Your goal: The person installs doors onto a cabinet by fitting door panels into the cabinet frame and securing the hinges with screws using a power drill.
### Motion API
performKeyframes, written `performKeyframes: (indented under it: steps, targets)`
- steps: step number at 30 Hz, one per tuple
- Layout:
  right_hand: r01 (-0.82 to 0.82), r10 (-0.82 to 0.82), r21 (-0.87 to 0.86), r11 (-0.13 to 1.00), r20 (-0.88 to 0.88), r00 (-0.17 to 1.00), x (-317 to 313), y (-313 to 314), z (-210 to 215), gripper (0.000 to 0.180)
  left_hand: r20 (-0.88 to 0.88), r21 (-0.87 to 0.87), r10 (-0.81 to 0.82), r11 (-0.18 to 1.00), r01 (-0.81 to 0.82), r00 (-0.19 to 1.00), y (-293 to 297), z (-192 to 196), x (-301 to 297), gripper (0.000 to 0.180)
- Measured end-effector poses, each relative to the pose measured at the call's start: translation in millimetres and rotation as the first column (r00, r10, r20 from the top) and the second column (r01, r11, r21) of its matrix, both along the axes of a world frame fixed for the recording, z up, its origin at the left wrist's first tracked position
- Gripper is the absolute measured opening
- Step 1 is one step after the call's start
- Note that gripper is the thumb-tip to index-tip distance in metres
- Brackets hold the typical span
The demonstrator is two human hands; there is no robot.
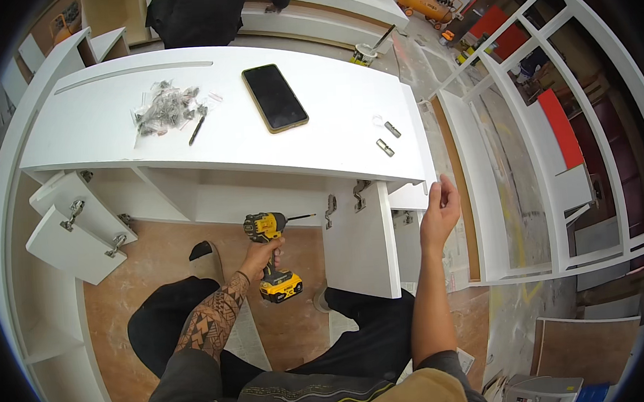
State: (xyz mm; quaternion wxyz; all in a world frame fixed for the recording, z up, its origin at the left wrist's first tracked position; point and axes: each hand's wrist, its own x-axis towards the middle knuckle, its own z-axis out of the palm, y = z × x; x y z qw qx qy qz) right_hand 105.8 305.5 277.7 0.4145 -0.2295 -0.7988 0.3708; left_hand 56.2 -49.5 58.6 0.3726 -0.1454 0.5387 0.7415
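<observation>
I see the left hand [261, 259] grip the drill [266, 226] near centre; the right hand [441, 214], loosely open, seems empty. At four o'clock, the door [360, 250] already carries hinges [331, 209]; at one, fittings [385, 148] lie unmounted.

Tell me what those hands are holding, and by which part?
The left hand grips a yellow-and-black cordless driver by its handle, above the battery pack. Nothing shows in the right hand.
</observation>
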Motion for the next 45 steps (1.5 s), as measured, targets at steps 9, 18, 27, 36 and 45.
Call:
performKeyframes:
  steps: [9, 18, 27, 36, 45]
  targets:
    - [0.021, -0.096, 0.16, 0.987, 0.475, 0.875, -98.1, -18.4, 48.5, 0.071, 0.108, 0.102, -0.135, 0.987, 0.124, 0.985, 7.2, -34.7, -41.5, 0.019]
    - [0.104, -0.205, 0.21, 0.972, 0.545, 0.813, -119.3, -21.1, 38.7, 0.082, 0.171, 0.203, -0.182, 0.968, 0.146, 0.968, 25.5, -37.1, -85.8, 0.02]
    - [-0.019, -0.062, 0.14, 0.99, 0.555, 0.83, -117.5, -4.9, 29.4, 0.09, 0.17, 0.178, -0.162, 0.975, 0.131, 0.972, 31.5, -68.3, -85.0, 0.02]
    - [-0.011, -0.069, 0.136, 0.991, 0.568, 0.82, -120.2, -9.1, 30.2, 0.092, 0.23, 0.234, -0.162, 0.966, 0.107, 0.96, 29.5, -83.5, -79.8, 0.02]
    - [-0.029, -0.044, 0.119, 0.992, 0.564, 0.825, -120.8, -4.1, 29.1, 0.091, 0.255, 0.239, -0.187, 0.963, 0.126, 0.949, 29.6, -81.2, -77.5, 0.021]
